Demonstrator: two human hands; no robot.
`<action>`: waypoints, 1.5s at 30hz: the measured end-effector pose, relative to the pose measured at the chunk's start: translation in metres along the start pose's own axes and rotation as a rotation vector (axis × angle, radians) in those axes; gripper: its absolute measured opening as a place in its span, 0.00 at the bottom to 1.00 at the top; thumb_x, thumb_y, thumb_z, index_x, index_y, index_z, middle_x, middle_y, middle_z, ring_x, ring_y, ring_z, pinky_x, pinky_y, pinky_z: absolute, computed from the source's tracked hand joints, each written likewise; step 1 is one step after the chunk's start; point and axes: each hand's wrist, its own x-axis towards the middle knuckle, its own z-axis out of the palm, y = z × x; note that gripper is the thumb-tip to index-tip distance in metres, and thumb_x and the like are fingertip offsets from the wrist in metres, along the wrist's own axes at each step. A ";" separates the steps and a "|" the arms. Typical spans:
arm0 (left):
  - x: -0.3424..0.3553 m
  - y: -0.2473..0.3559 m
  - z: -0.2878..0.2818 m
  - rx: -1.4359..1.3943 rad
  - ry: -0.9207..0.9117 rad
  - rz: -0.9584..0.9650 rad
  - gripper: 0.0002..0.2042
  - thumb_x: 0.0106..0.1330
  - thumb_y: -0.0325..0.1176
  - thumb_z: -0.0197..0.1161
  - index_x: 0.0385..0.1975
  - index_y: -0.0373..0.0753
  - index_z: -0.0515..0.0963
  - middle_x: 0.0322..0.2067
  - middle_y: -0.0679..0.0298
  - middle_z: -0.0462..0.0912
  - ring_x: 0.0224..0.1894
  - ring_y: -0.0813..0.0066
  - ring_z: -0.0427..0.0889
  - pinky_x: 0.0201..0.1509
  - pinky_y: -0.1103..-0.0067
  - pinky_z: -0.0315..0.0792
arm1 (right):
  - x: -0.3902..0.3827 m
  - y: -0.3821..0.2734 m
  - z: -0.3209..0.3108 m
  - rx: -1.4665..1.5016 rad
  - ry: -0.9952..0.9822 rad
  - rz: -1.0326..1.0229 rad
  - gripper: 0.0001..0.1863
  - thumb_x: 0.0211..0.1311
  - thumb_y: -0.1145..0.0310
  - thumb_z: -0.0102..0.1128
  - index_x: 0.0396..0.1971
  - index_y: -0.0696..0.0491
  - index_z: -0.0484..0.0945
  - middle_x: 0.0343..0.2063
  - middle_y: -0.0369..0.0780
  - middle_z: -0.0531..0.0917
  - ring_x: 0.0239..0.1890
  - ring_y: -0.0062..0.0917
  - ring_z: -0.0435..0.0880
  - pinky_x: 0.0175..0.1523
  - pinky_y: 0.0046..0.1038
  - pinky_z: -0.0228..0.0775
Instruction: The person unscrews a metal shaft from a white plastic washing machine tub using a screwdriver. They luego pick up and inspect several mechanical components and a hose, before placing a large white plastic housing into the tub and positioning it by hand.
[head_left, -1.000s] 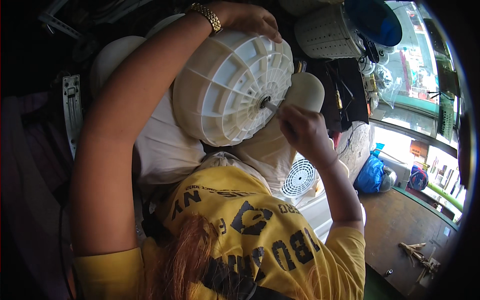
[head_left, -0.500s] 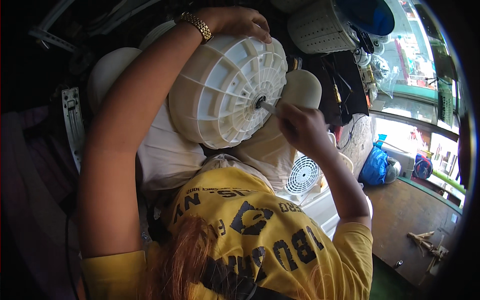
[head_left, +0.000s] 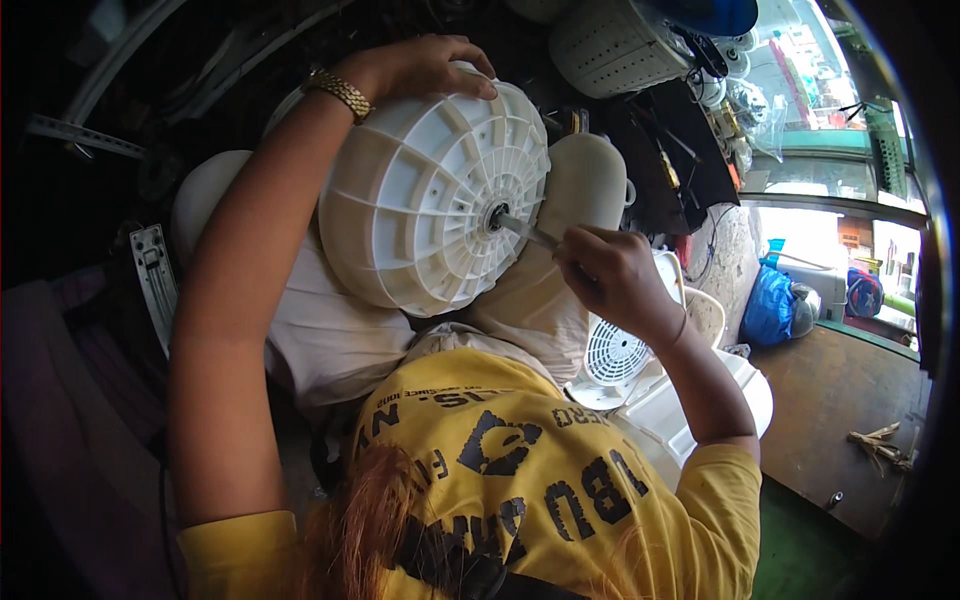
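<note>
A white plastic drum [head_left: 400, 215] with a ribbed round base lies tilted across my lap, its base turned up and to the right. My left hand [head_left: 430, 68] is curled over its far upper edge and steadies it. In my right hand [head_left: 620, 275], closed fingers pinch a pale, narrow, stick-like tool [head_left: 530, 233]. The tool's far end reaches the dark hub hole [head_left: 496, 216] in the middle of the base. Its tip is hidden there, so I cannot tell its exact kind.
A white perforated basket [head_left: 610, 50] stands at the back. Right of my lap are a round white grille [head_left: 615, 350] and white plastic housing [head_left: 670, 410]. Farther right, a blue plastic bag [head_left: 768, 305] sits by a brown board [head_left: 830, 420]. A metal bracket [head_left: 152, 275] stands at left.
The drum and my left hand appear shifted left and slightly lower in the picture. My right hand sits farther from the hub, so more of the tool shows.
</note>
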 end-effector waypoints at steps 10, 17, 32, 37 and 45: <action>0.003 -0.001 0.000 -0.005 0.036 0.035 0.25 0.56 0.51 0.59 0.50 0.42 0.75 0.51 0.56 0.72 0.56 0.61 0.70 0.63 0.69 0.60 | -0.006 -0.002 0.001 0.047 0.015 0.012 0.04 0.50 0.78 0.57 0.23 0.56 0.71 0.15 0.41 0.74 0.17 0.39 0.76 0.25 0.35 0.67; 0.002 -0.014 0.001 -0.045 0.036 0.037 0.24 0.56 0.50 0.60 0.50 0.43 0.75 0.50 0.55 0.73 0.54 0.61 0.73 0.59 0.69 0.65 | -0.009 -0.008 -0.004 0.071 0.000 0.096 0.04 0.49 0.77 0.56 0.24 0.55 0.71 0.16 0.42 0.75 0.21 0.39 0.78 0.28 0.36 0.69; 0.003 -0.008 0.007 0.059 0.100 -0.001 0.24 0.56 0.50 0.59 0.50 0.45 0.75 0.50 0.56 0.73 0.55 0.61 0.71 0.61 0.68 0.63 | -0.002 0.000 -0.011 0.588 -0.182 0.527 0.06 0.60 0.74 0.56 0.27 0.59 0.70 0.21 0.35 0.79 0.21 0.15 0.80 0.26 0.16 0.73; 0.002 -0.007 0.000 -0.029 0.052 -0.032 0.25 0.55 0.51 0.59 0.50 0.44 0.75 0.51 0.56 0.73 0.56 0.61 0.71 0.61 0.68 0.64 | 0.015 -0.005 -0.024 0.675 -0.290 0.745 0.05 0.61 0.74 0.55 0.28 0.60 0.72 0.21 0.38 0.81 0.21 0.18 0.81 0.25 0.19 0.73; -0.004 -0.005 0.001 -0.027 0.059 -0.033 0.25 0.55 0.52 0.58 0.49 0.43 0.76 0.50 0.58 0.73 0.55 0.61 0.72 0.60 0.69 0.65 | 0.011 -0.019 -0.027 -0.052 -0.297 0.303 0.08 0.60 0.70 0.57 0.26 0.58 0.72 0.19 0.40 0.79 0.18 0.26 0.81 0.24 0.28 0.71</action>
